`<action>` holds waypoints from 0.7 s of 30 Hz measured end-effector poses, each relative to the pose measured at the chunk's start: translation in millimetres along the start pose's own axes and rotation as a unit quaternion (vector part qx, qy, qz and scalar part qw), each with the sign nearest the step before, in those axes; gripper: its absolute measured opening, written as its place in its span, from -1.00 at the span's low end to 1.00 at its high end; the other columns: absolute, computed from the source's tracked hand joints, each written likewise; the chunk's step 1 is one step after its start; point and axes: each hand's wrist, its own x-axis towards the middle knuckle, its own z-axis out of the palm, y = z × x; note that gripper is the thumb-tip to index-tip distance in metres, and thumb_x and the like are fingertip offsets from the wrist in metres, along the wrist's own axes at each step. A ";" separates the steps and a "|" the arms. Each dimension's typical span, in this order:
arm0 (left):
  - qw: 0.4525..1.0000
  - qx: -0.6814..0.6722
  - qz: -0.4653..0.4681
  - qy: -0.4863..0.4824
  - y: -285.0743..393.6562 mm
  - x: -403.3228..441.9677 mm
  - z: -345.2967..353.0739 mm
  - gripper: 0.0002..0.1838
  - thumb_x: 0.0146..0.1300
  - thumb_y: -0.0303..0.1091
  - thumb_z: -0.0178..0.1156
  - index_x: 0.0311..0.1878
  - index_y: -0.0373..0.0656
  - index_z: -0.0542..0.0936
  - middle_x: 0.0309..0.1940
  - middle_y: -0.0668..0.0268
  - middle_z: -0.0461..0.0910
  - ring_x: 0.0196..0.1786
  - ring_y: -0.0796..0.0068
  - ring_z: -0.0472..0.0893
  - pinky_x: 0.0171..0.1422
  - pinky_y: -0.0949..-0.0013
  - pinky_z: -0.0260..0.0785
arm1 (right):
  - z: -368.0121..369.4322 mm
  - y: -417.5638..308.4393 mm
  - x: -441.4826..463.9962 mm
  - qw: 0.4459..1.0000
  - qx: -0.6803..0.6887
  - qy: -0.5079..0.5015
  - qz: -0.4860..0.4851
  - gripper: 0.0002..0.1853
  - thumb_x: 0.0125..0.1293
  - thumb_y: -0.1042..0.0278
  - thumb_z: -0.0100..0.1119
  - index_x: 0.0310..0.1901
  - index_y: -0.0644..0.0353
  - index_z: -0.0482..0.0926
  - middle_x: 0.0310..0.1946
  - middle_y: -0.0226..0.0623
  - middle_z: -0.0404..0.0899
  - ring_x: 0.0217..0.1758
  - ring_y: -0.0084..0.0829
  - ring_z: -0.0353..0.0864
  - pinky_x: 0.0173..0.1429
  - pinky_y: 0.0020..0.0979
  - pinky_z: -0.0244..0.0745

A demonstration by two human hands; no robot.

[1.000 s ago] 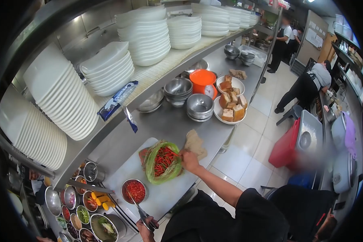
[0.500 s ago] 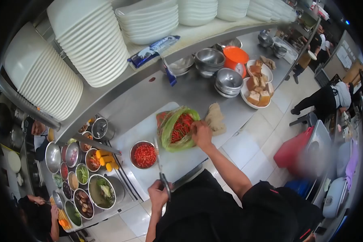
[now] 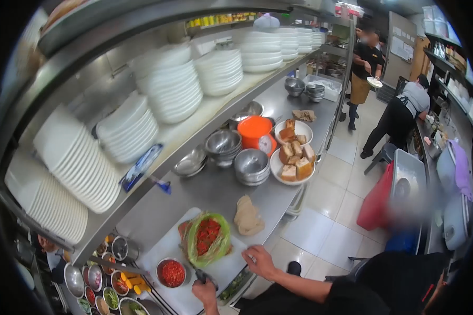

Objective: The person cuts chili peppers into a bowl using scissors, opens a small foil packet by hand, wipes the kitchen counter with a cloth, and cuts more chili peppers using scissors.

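Observation:
Black-handled scissors (image 3: 200,274) are gripped in my left hand (image 3: 205,292), beside the steel bowl (image 3: 158,273) of chopped red chilies (image 3: 172,273); the blades are hard to make out. My right hand (image 3: 259,262) is over the near right edge of the white cutting board (image 3: 150,252). Its fingers are loosely bent and apart, and nothing shows in them. Between the hands and the shelf, a green plastic bag (image 3: 224,229) lies open on the board with red chilies (image 3: 208,236) inside. A crumpled beige cloth (image 3: 248,216) rests on the steel counter, right of the bag.
White dishes (image 3: 171,86) are stacked along the overhead shelf. Steel bowls (image 3: 252,165), an orange scale (image 3: 255,131) and bowls of meat chunks (image 3: 294,163) occupy the back counter. Ingredient containers (image 3: 110,298) crowd the left. Two people (image 3: 365,65) are in the aisle at right.
My right hand has left the chilies in the bag and come back toward the board's edge. The scissors have shifted with my left hand. The camera view has tilted up, showing more shelf and aisle.

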 end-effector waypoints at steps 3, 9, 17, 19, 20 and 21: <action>0.995 0.041 0.029 0.086 14.9 5.6 -0.9 -0.72 -0.05 -0.31 0.29 -0.53 -0.43 0.59 -0.60 -0.11 0.56 -0.48 -0.14 0.58 -0.34 0.00 0.39 | -40.3 58.8 -35.7 0.996 0.004 -0.084 0.036 -0.86 0.18 0.28 0.25 -0.27 0.11 0.64 -0.28 -0.23 0.57 -0.12 -0.18 0.55 -0.05 -0.27 0.48; 0.914 0.283 0.181 0.228 -26.7 9.7 13.8 -0.54 0.06 0.09 0.26 -0.60 -0.17 0.59 -0.69 0.06 0.53 -0.66 0.04 0.51 -0.61 0.12 0.38 | -171.1 196.8 -114.6 0.890 -0.113 -0.318 0.307 -0.50 0.21 -0.18 0.10 -0.09 0.11 0.62 -0.06 -0.12 0.55 0.09 -0.10 0.48 0.15 -0.17 0.40; 0.965 -0.081 0.154 -0.197 254.6 -54.4 57.8 -0.76 0.01 -0.34 0.33 -0.44 -0.38 0.63 -0.57 0.13 0.63 -0.47 0.39 0.62 -0.32 0.34 0.44 | -260.0 239.7 -138.0 0.750 -0.034 -0.337 0.568 -0.18 0.14 -0.49 -0.06 0.06 0.19 0.56 0.02 0.05 0.55 0.19 -0.04 0.46 0.24 -0.21 0.33; 0.922 -0.188 0.117 -0.318 329.6 -81.2 76.2 -0.76 0.03 -0.33 0.37 -0.36 -0.36 0.64 -0.54 0.22 0.64 -0.42 0.49 0.61 -0.24 0.40 0.45 | -267.0 258.9 -109.0 0.750 -0.037 -0.374 0.544 -0.31 0.16 -0.37 0.03 0.01 0.14 0.60 -0.09 -0.03 0.61 0.10 -0.09 0.54 0.17 -0.23 0.40; 0.880 -0.258 0.093 -0.388 355.8 -89.2 86.9 -0.74 0.04 -0.32 0.38 -0.29 -0.33 0.65 -0.50 0.28 0.65 -0.38 0.54 0.60 -0.19 0.44 0.46 | -268.9 264.9 -94.6 0.749 -0.037 -0.375 0.545 -0.31 0.16 -0.37 0.03 0.01 0.14 0.60 -0.09 -0.03 0.61 0.10 -0.09 0.54 0.17 -0.23 0.40; 0.830 -0.306 0.106 -0.454 388.0 -96.6 90.8 -0.71 0.06 -0.34 0.36 -0.19 -0.32 0.62 -0.38 0.22 0.64 -0.29 0.49 0.61 -0.12 0.41 0.46 | -267.8 269.8 -77.4 0.790 -0.004 -0.299 0.536 -0.29 0.11 -0.39 0.09 -0.03 0.17 0.62 -0.07 -0.03 0.61 0.10 -0.13 0.55 0.16 -0.27 0.41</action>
